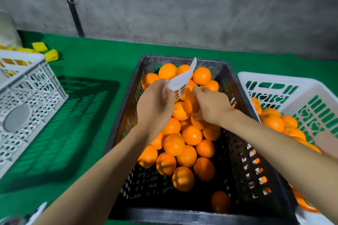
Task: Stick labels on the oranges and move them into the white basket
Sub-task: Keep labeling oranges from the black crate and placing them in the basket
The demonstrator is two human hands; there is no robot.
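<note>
Left hand pinches the label sheet above the oranges in the black crate at the desk centre; right hand, index finger extended, reaches the sheet's lower edge. White basket stands at the right edge, holding oranges

orange oranges in a black crate, white basket, green table, perhaps yellow nets.
</note>
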